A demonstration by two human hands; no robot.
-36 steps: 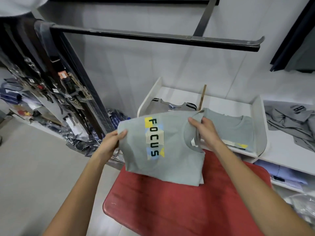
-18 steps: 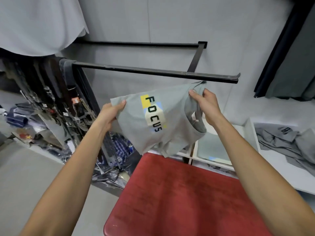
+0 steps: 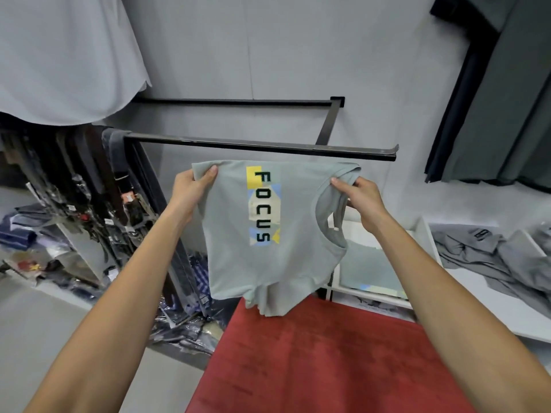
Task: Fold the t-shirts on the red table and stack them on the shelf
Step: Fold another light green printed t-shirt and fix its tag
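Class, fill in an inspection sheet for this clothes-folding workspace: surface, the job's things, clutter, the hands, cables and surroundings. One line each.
Surface: red table, bare where it shows.
Job's things: grey FOCUS t-shirt held up in the air above the table's far edge; a folded t-shirt lies in the white shelf.
Clutter: crumpled grey garments on the shelf at right.
Hands: left hand and right hand each pinch an upper corner of the t-shirt.
Cables: nothing seen.
Surroundings: black hanging rail, belts at left, packaged clothes on the floor.
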